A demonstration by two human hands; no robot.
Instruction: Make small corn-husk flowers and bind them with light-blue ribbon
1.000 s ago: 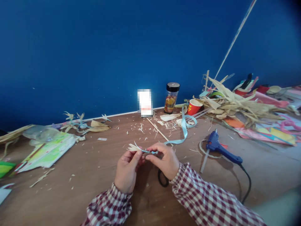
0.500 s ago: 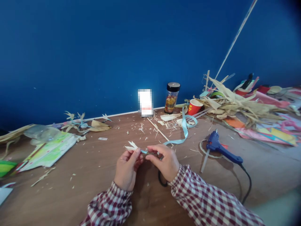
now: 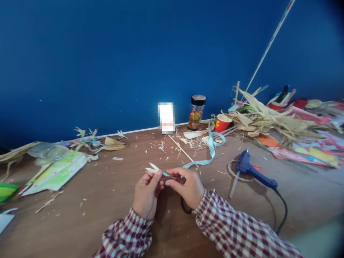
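Over the brown table (image 3: 107,200), my left hand (image 3: 146,193) pinches a small husk flower (image 3: 152,168) whose pale pointed petals stick out to the left. My right hand (image 3: 188,186) is closed on the flower's stem, where a light blue ribbon (image 3: 208,147) is wound. The ribbon trails away up and to the right across the table. Black scissors (image 3: 184,208) lie mostly hidden under my right wrist.
A blue glue gun (image 3: 252,170) with a black cord lies to the right. Behind it sits a pile of dried corn husks (image 3: 268,120), a red paper cup (image 3: 221,122) and a black-lidded jar (image 3: 196,111). Green printed paper (image 3: 53,173) and finished husk flowers (image 3: 88,138) lie at left.
The husk flower turned slightly in my fingers, its petals now spread flatter and pointing left. Both hands stay in nearly the same place.
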